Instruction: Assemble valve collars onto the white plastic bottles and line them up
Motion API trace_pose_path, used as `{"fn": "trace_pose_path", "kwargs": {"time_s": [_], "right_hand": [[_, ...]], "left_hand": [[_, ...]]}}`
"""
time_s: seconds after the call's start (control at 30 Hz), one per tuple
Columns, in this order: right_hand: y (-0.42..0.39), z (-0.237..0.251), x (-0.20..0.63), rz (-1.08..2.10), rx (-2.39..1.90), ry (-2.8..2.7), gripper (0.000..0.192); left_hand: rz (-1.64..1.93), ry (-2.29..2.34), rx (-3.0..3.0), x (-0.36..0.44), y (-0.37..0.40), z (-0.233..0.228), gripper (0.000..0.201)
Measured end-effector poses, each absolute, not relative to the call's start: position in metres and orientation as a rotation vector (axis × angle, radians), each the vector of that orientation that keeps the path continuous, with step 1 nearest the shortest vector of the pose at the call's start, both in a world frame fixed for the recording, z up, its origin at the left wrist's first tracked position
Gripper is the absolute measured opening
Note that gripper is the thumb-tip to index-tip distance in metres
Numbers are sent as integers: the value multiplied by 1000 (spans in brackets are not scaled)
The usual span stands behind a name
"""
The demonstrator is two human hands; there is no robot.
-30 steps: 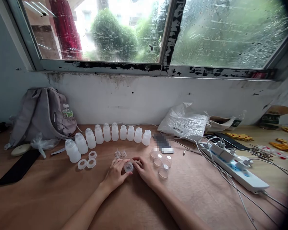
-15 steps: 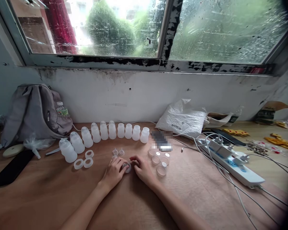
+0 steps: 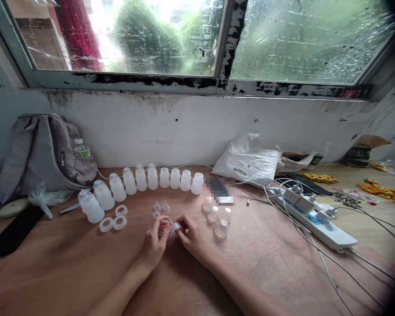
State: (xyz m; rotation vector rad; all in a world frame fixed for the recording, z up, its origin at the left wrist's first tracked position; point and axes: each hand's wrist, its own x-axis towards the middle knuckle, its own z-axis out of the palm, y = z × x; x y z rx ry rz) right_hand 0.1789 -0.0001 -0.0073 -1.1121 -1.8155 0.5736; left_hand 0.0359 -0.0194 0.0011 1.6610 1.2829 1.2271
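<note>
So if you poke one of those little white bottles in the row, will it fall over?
Probably, yes. The small white bottles look empty and translucent, so likely light and easy to tip. They stand close together, so one might knock its neighbour. Being round, a fallen one would likely roll across the wooden table.

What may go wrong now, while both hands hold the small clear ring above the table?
The small clear ring is pinched only at fingertips by the left hand and right hand; it might slip and roll. The loose nipples and clear caps lie close by, so a forearm sweep could scatter them.
</note>
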Motion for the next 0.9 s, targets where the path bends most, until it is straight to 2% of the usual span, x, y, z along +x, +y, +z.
{"fn": "trace_pose_path", "kwargs": {"time_s": [0.37,0.9], "right_hand": [[0,-4,176,747,-1103,-1701,14],[6,-10,177,786,-1131,-1625,14]], "left_hand": [[1119,1232,2000,35,-26,6,18],[1118,1152,1991,34,-30,12,26]]}}
